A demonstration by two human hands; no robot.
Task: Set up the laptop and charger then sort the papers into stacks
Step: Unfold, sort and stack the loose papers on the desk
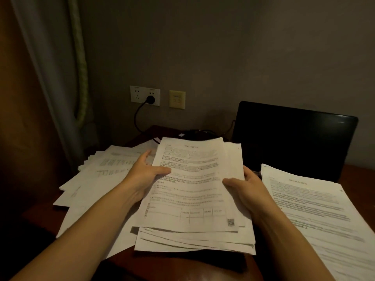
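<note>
I hold a bundle of printed sheets (pixel 192 185) over the desk between both hands. My left hand (pixel 146 173) grips its left edge with the thumb on top. My right hand (pixel 245 189) grips the right edge the same way. Below the bundle lies a thicker middle stack (pixel 192 242). A loose spread of papers (pixel 97 179) covers the desk at the left, and another stack (pixel 316 207) lies at the right. The black laptop (pixel 294 138) stands open with a dark screen at the back right. Its charger plug (pixel 150 100) sits in the wall socket, and the cable (pixel 138 118) runs down to the desk.
The dark wooden desk (pixel 182 266) shows at the front edge below the stacks. A curtain (pixel 50 78) hangs at the left beside the desk. A yellowish wall plate (pixel 177 99) is next to the white socket panel (pixel 138 94).
</note>
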